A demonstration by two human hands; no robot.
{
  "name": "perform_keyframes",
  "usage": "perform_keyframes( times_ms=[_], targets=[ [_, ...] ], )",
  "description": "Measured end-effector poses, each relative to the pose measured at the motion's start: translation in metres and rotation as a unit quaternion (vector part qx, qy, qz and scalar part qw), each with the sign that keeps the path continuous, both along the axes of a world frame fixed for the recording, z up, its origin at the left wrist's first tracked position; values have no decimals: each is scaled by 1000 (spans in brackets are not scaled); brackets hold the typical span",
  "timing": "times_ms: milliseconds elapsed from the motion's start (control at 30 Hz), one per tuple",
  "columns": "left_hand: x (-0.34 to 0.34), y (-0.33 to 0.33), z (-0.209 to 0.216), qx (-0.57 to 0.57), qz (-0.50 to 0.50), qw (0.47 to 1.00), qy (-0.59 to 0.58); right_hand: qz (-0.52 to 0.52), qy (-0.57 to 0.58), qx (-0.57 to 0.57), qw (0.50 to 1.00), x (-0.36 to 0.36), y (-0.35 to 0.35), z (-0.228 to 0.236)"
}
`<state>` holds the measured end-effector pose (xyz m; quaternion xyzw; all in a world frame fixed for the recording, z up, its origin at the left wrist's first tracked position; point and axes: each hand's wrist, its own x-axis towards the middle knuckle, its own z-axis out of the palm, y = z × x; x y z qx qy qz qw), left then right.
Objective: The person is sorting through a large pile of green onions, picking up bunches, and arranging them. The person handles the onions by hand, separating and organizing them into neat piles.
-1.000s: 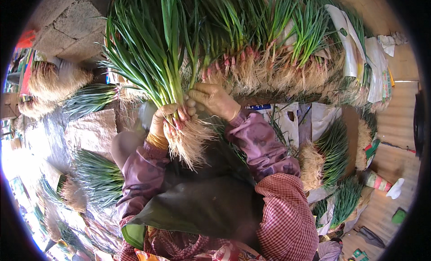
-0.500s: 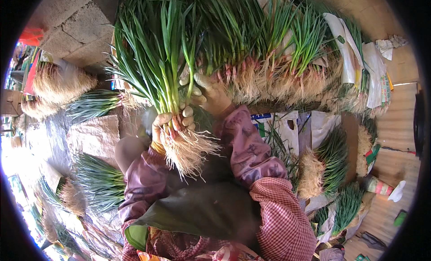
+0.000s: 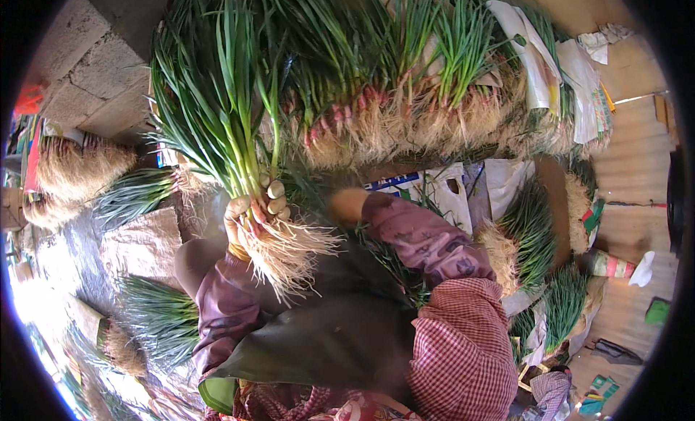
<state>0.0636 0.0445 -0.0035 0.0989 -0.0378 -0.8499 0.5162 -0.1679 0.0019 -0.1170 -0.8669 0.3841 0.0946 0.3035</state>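
Observation:
My left hand point(image 3: 255, 205), in a pale glove, grips a bunch of spring onions point(image 3: 233, 95) just above the roots. The long green leaves point up and away from me. Its tangled pale roots point(image 3: 291, 251) hang toward my lap. To the right, my right hand point(image 3: 347, 204) is apart from the bunch, over dark green leaves beside my knee. Its fingers are blurred and hidden, so I cannot tell what they do. Beyond both hands lies a long row of spring onions point(image 3: 337, 120) with reddish bulbs and straw-coloured roots facing me.
A concrete block wall point(image 3: 94, 73) stands at the far left. More bundles lie around me, one bundle point(image 3: 158, 312) left of my lap and another bundle point(image 3: 532, 229) at the right. A dark green sheet point(image 3: 318, 341) covers my lap. Corrugated boards point(image 3: 637, 182) line the right.
My right hand has left the leaves of the held bunch and moved back toward me, low beside my knee. My left hand still holds the bunch. The whole view has shifted slightly.

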Motion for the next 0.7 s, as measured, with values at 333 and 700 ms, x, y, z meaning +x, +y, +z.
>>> perform_keyframes(
  times_ms=[333,700],
  targets=[
    [-25,-5,-1,66,-19,990,-124,-392,-535,346,664,43,-50,111],
    [-42,-14,46,-49,3,995,-91,-604,57,-235,759,-172,-121,183]
  ],
)
